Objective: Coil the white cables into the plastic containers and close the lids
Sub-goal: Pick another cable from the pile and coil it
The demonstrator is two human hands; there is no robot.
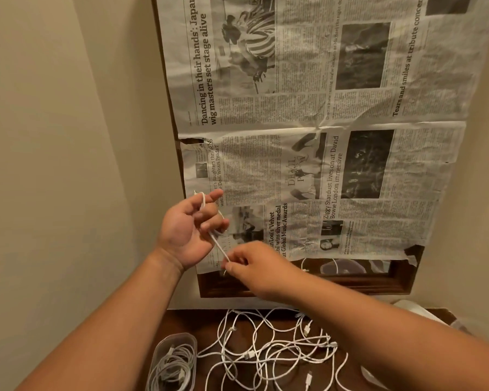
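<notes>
Raised above the desk, the left hand (185, 230) has its palm turned up and its fingers curled through loops of a white cable (216, 244), gripping it. From those fingers the white cable runs taut on a slant, down and to the right, to the right hand (259, 269), which pinches its lower end between thumb and fingertips. Below, at the desk's (198, 323) left edge, a plastic container (181, 337) stands with its lid off and a coiled cable inside. To its right, loose cables (277, 348) lie tangled across the desk.
</notes>
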